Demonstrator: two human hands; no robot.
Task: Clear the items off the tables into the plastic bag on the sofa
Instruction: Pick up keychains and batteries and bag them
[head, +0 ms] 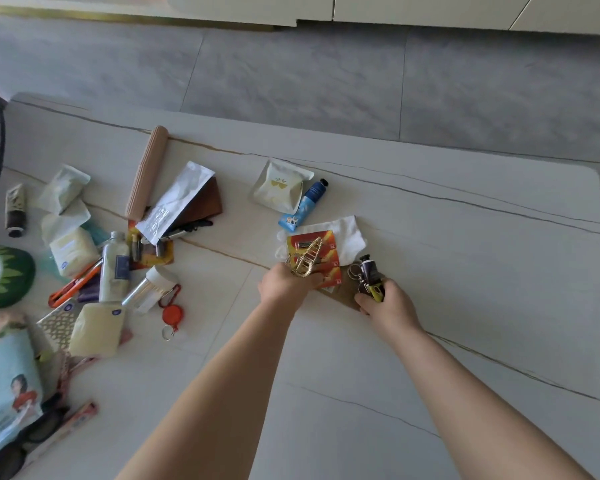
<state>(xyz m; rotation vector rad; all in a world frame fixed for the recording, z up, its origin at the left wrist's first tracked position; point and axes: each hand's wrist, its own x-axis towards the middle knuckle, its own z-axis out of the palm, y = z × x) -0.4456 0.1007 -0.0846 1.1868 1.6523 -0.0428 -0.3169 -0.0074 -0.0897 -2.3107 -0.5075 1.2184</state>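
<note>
Items for clearing mostly remain on the table (430, 237): far-left clutter (94, 271) untouched, blue tube (305, 202) beyond both hands. Left hand (284, 284) grips a gold hair clip (303, 259); right hand (390, 301) clutches a yellow keychain (369, 280). Bag and sofa unseen; clearing appears early.

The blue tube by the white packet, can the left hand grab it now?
Probably not yet. The left hand already grips a gold hair clip. Otherwise the blue tube lies uncovered just beyond it, past the red card.
</note>
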